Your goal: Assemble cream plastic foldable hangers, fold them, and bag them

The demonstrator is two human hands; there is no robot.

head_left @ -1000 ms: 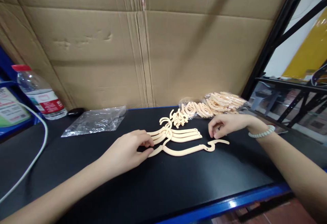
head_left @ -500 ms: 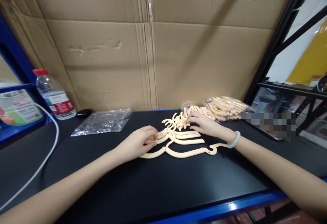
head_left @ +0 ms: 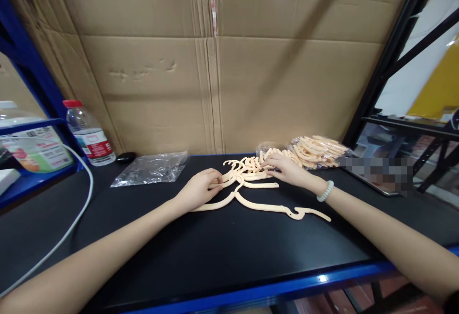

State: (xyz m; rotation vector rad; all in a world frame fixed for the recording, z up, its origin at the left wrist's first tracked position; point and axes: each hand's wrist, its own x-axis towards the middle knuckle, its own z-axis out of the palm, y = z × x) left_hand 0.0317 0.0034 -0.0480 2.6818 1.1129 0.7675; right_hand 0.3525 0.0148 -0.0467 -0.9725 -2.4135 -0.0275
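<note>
Cream plastic foldable clothes hangers lie on the black table, their curved arms spread to both sides. My left hand is closed, thumb and fingers wrapped around the left arms of the upper hangers. My right hand is at their far right ends, beside the loose pieces; its thumb and fingers are around the tip of an upper hanger arm, partly hidden. Nearest me lies another hanger, with a curled hook piece at its right end. More curved cream pieces are heaped beyond.
Clear bags of cream hanger parts sit at the back right, near a flat metal-edged object. An empty plastic bag and a red-capped bottle are back left. A white cable crosses the left side. Cardboard walls the back.
The upper hangers have shifted slightly left relative to the nearest hanger, with both hands staying on them. The hook piece at the right now shows fully. The camera view has tilted slightly.
</note>
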